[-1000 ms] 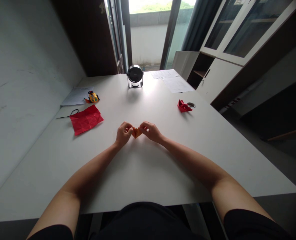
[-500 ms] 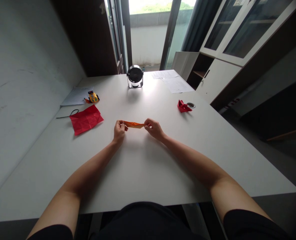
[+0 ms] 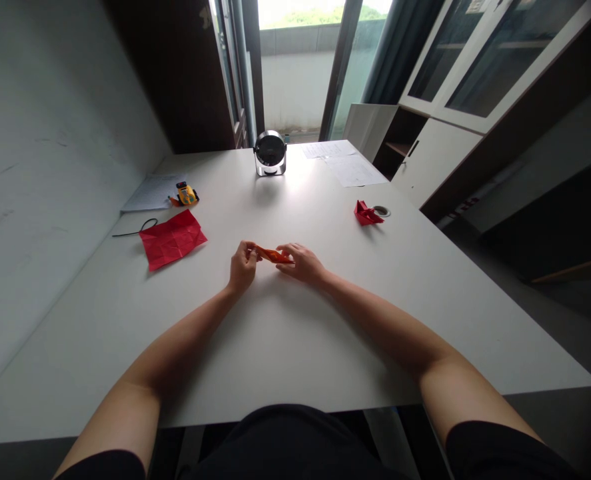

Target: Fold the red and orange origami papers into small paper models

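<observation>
Between my hands is a piece of folded orange paper (image 3: 271, 255), narrow and pointed, just above the white table (image 3: 295, 347). My left hand (image 3: 244, 265) pinches its left end with thumb and fingers. At its right part, my right hand (image 3: 301, 262) grips it with the thumb below and fingers above; its right tip lies partly within that hand. A creased red sheet of paper (image 3: 172, 240) lies flat to the left of my hands. Off to the right sits a folded red paper shape (image 3: 367, 213).
A tape roll (image 3: 382, 211) touches the red shape. A round black device on a stand (image 3: 270, 152) is at the back. Further left are a yellow tape measure (image 3: 187, 194), a thin black cord (image 3: 130, 233) and papers (image 3: 148, 192). More printed sheets (image 3: 355, 170) lie back right.
My right hand has shifted slightly left and opened its grip around the orange paper's right part. The paper has tilted down to the right, and my left hand has moved slightly right.
</observation>
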A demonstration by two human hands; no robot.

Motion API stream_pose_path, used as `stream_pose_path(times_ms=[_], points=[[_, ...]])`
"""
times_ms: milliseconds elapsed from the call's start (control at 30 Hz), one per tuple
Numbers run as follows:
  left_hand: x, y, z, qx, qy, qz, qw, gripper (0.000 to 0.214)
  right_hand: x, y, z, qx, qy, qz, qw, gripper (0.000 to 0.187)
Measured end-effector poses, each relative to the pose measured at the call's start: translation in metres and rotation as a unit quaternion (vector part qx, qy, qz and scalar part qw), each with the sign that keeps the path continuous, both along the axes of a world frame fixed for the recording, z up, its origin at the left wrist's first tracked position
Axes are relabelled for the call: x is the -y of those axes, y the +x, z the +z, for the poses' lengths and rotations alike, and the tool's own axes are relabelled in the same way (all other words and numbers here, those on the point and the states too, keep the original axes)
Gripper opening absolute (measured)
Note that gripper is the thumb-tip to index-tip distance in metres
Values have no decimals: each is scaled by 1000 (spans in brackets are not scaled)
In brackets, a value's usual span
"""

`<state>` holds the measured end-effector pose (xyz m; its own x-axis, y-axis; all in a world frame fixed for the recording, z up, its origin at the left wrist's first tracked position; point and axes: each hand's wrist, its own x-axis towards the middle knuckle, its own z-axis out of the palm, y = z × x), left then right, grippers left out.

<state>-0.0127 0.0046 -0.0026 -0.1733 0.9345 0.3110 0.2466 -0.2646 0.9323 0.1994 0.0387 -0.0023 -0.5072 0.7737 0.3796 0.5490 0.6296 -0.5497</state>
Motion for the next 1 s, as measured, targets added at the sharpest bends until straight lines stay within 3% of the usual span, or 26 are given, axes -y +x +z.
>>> stream_pose_path(times_ms=[100,267,433,633,1000], points=[[6,4,6,-22,3,-28,999,10,1,-1,0,20,15,-3,1000,40],[9,6,6,-44,-6,-47,998,10,-2,0,-3,-3,21,-10,1000,15],[6,5,3,-47,-4,-51,998,15,-2,1,0,-43,8,10,999,24],[5,3,2,-115,5,-123,986,20,4,-2,7,-94,-39,25,995,35],[4,0,-1,-140,12,-109,984,24,5,-5,5,-89,-131,39,987,35]])
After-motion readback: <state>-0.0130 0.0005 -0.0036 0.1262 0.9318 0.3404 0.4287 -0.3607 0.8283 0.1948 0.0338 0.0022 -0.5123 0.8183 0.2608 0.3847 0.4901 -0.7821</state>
